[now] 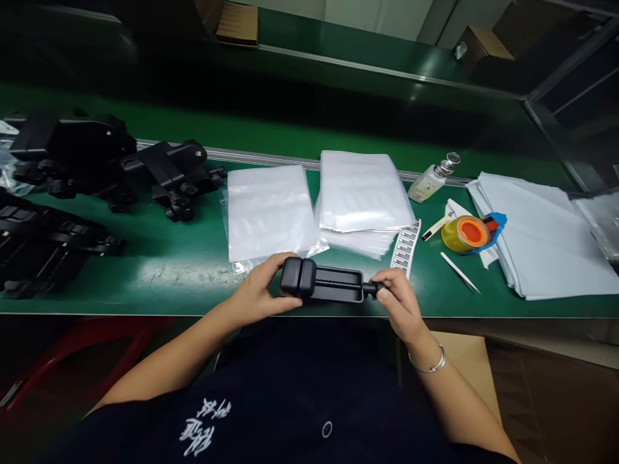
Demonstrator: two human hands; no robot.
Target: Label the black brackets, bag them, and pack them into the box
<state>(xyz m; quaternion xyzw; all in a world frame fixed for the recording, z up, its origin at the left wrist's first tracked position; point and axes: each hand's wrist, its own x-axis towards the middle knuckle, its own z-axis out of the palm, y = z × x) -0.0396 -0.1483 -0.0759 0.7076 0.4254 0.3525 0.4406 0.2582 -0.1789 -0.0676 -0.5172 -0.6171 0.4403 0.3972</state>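
A black plastic clamp-like part (333, 284), long with a threaded rod in its middle, is held level over the near edge of the green bench (184, 270). My left hand (258, 293) grips its thick left end, fingers curled round it. My right hand (399, 303) pinches the small knob at its right end. Just behind the part lie two stacks of clear plastic bags (268, 209) (362, 193) and a strip of barcode labels (406, 248).
Several more black parts (97, 161) are piled at the left of the bench. To the right stand a small bottle (432, 179), a yellow tape roll (467, 233), tweezers (459, 272) and a stack of white sheets (541, 238). Cardboard boxes (238, 24) sit on the far shelf.
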